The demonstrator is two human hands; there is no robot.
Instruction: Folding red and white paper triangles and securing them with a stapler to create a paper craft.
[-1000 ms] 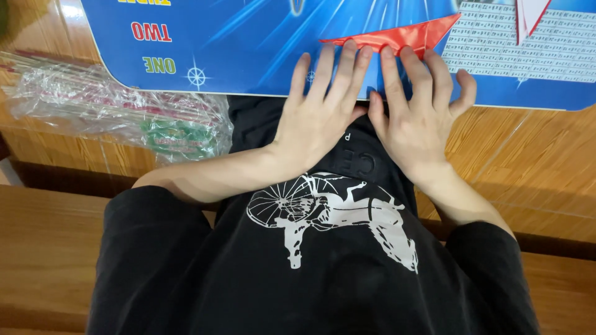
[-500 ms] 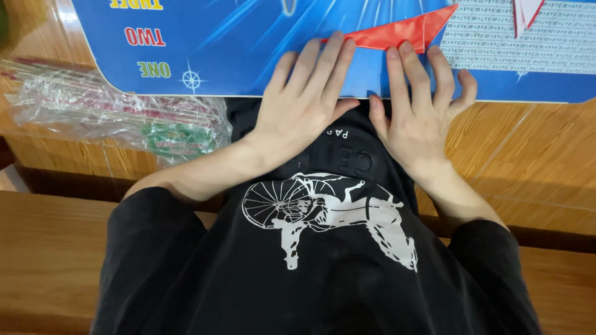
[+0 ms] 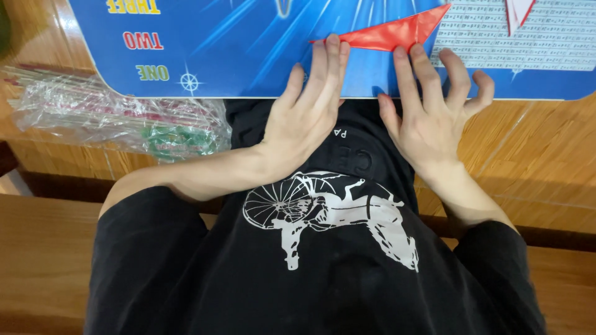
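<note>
Left hand and right hand flat, fingers spread (gripping nothing), pressing red paper onto blue mat.

A red folded paper triangle lies on a blue starburst-patterned mat; beside the mat, a brown wood-grain counter.

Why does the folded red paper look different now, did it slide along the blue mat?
Cannot tell. The folded red paper sits at the same spot on the blue printed mat, beside its white text panel; it only looks longer and flatter.
</note>
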